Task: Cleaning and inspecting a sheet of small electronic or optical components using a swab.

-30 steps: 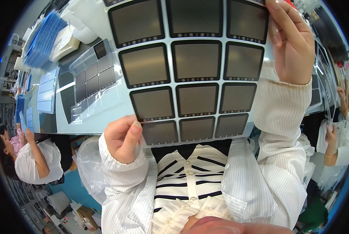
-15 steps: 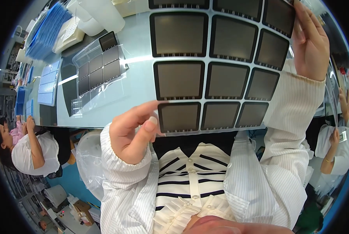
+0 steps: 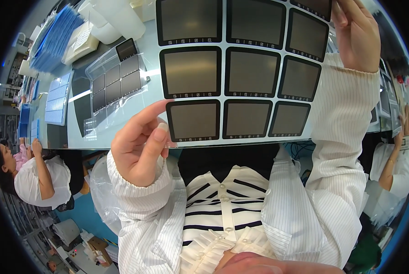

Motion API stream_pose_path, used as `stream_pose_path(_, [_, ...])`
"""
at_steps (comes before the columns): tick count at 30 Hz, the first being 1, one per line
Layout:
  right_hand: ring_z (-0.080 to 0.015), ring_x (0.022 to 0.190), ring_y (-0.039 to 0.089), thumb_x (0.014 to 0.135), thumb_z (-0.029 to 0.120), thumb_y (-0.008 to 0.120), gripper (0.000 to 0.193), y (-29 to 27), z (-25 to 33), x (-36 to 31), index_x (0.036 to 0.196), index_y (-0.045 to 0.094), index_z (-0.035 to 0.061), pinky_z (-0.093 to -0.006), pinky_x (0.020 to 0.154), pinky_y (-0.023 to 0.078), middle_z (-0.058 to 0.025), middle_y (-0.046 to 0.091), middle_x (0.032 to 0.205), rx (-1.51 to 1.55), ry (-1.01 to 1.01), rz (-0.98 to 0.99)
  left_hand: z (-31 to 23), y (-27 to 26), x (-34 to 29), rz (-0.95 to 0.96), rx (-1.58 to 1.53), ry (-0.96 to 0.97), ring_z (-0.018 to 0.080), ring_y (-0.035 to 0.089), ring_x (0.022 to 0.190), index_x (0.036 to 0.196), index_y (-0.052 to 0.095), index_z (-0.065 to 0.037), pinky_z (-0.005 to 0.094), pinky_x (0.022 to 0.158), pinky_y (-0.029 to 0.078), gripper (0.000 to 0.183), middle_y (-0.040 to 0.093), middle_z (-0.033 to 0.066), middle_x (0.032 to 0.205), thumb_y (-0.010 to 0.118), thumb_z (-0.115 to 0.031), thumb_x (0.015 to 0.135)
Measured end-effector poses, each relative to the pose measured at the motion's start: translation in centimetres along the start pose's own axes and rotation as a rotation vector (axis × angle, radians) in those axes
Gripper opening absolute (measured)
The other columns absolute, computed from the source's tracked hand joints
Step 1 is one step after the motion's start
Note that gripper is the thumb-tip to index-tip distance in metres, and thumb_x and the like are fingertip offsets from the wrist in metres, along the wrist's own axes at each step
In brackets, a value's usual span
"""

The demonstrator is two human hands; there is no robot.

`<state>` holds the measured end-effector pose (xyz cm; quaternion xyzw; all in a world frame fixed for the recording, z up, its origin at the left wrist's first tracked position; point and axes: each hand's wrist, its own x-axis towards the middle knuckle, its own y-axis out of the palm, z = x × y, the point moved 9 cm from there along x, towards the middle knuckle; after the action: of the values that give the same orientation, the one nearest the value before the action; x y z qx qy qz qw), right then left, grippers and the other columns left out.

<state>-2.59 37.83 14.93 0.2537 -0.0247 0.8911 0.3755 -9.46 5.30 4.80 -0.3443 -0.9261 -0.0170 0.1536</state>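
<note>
A clear sheet (image 3: 223,75) carrying rows of dark, black-bordered rectangular panels (image 3: 252,73) is raised over the table in front of me. My left hand (image 3: 140,146) is closed at its near left corner, thumb and forefinger pinching the edge. At the far right edge, my right hand (image 3: 362,45) grips it with bent fingers; the fingertips are partly cut off by the picture's top. A clear plastic tray (image 3: 117,84) with several smaller dark panels lies on the table, left of the sheet. One more small dark panel (image 3: 126,49) rests at the tray's far end.
The pale glossy table (image 3: 145,98) has its near edge just before my body. Blue sheets (image 3: 56,39) are stacked at the far left, beside white containers (image 3: 117,20). A blue-white gridded tray (image 3: 58,98) lies nearby. Co-workers (image 3: 42,178) sit at left and right.
The panelled sheet has shifted left and slightly away from me, and its panels face me more squarely. Both hands have moved along with it, keeping their hold.
</note>
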Motion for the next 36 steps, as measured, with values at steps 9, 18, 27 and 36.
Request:
stream_pose_path(9, [-0.0018, 0.041, 0.039, 0.091, 0.016, 0.058, 0.016, 0.1, -0.2, -0.2, 0.085, 0.063, 0.002, -0.0158, 0.042, 0.027, 0.0051, 0.049, 0.053, -0.027, -0.009, 0.013, 0.1, 0.3, -0.9, 0.044, 0.056, -0.011, 0.0084, 0.055, 0.055, 0.118, 0.054, 0.009, 0.018, 0.051, 0.042, 0.033, 0.059, 0.0045, 0.067, 0.054, -0.001, 0.086])
stream_pose_path(18, [-0.0013, 0.041, 0.036, 0.091, 0.015, 0.058, 0.015, -0.3, -0.8, -0.4, 0.087, 0.063, 0.0017, -0.0155, 0.041, 0.025, 0.0056, 0.05, 0.055, 0.003, 0.01, 0.001, 1.7, 0.9, -1.4, 0.03, -0.096, -0.098, 0.0067, 0.049, 0.051, 0.097, 0.059, 0.007, 0.018, 0.05, 0.04, 0.016, 0.056, 0.0023, 0.064, 0.055, -0.005, 0.088])
stream_pose_path(27, [-0.0027, 0.043, 0.043, 0.09, 0.013, 0.059, 0.014, 2.9, -6.2, -1.5, 0.088, 0.063, -0.0008, -0.0164, 0.042, 0.029, 0.0024, 0.054, 0.057, 0.125, 0.269, 0.114, 2.8, 0.8, -2.2, 0.125, -0.479, 0.004, 0.0095, 0.046, 0.047, 0.101, 0.058, 0.009, 0.0209, 0.043, 0.034, 0.025, 0.06, 0.011, 0.07, 0.049, -0.013, 0.095])
stream_pose_path(36, [-0.005, 0.05, 0.044, 0.087, 0.01, 0.062, 0.022, 7.8, -16.2, -6.5, 0.1, 0.061, -0.0085, -0.0174, 0.052, 0.033, -0.0007, 0.057, 0.067, 0.261, 0.649, 0.213, -1.1, 1.2, -1.5, 0.778, -0.863, 0.532, 0.0253, 0.061, 0.055, 0.081, 0.061, 0.008, 0.0322, 0.047, 0.048, 0.018, 0.063, 0.0191, 0.074, 0.06, -0.009, 0.086])
